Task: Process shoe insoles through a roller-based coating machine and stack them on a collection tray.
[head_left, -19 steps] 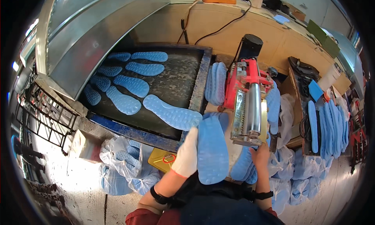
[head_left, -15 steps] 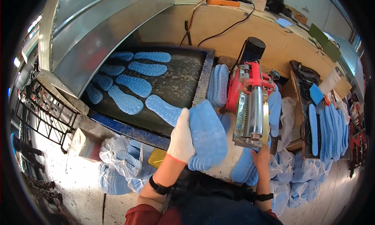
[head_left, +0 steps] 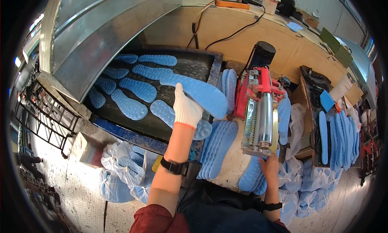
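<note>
My left hand (head_left: 187,107), in a white knitted glove, is closed on a blue insole (head_left: 198,91), thumb on top. The insole is held tilted above the black-bedded tray (head_left: 184,65), where several blue dimpled insoles (head_left: 129,104) lie spread out. One insole (head_left: 162,111) lies partly behind the glove, near the tray's edge. My bare right hand (head_left: 270,166) is at the near end of a red roller machine (head_left: 264,115), beside a stack of blue insoles (head_left: 251,176). Its fingertips are hidden by the machine. Another insole stack (head_left: 220,146) stands between the tray and the machine.
A metal hood (head_left: 113,26) overhangs the tray's left side. More upright insoles (head_left: 341,140) stand on the right-hand shelf. Plastic bags of insoles (head_left: 117,186) sit on the floor at left, and more bags (head_left: 307,192) at right. A black cable (head_left: 238,30) runs along the back panel.
My left hand has moved up and away with the insole, which has turned from hanging over the near stack to lying slantwise above the tray. My right hand has barely moved.
</note>
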